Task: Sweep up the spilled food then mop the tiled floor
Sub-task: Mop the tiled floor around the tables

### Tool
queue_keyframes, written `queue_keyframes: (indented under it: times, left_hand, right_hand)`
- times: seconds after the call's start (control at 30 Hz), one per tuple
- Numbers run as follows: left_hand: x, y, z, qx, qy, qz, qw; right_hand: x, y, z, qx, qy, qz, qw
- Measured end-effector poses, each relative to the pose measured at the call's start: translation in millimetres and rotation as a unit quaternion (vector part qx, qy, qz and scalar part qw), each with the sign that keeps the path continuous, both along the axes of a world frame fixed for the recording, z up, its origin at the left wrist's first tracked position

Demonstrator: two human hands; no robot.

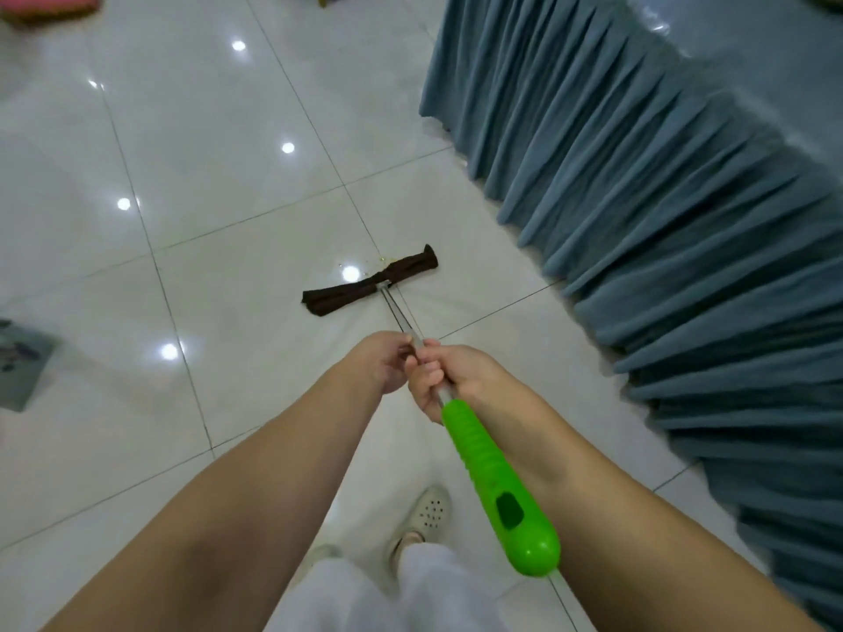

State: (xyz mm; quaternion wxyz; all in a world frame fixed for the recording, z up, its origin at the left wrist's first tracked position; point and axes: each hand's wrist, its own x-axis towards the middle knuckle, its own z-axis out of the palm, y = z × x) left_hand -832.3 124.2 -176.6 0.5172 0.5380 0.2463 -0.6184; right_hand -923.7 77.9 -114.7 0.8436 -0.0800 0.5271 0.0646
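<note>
Glossy white tiled floor (pixel 219 248) spread beside a pleated blue-grey desk skirt (pixel 661 212). Both hands gripped the thin metal mop shaft (pixel 401 317): left hand (pixel 387 362) ahead, right hand (pixel 440 380) just above the ribbed green plastic grip (pixel 497 485). Its limp dark brown cloth head (pixel 369 280) lay flat on faint yellowish specks (pixel 381 259); it looked light, best steered from the stiff shaft

Pleated teal table skirt (pixel 661 230), pink cushion (pixel 45 4)

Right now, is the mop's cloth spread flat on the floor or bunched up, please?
Bunched: the dark cloth lies as a narrow twisted strip across the pole's end, pinched at its middle, on the tiles.
</note>
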Motion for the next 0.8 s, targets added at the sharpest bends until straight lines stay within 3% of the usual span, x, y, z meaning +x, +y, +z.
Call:
queue_keyframes:
  times: [0.17, 0.6, 0.8]
  left_hand:
    - [16, -31, -21, -0.007, 0.011, 0.035, 0.999]
    - [-50, -36, -19, -0.007, -0.025, -0.071, 0.997]
    - [-69, -27, 4, -0.039, 0.024, -0.075, 0.996]
  right_hand:
    - [11, -28, -11, 0.014, -0.006, -0.017, 1.000]
    - [-74, -39, -7, 0.059, 0.018, -0.018, 0.998]
    - [-96, -37, 14, 0.073, 0.027, -0.024, 0.997]
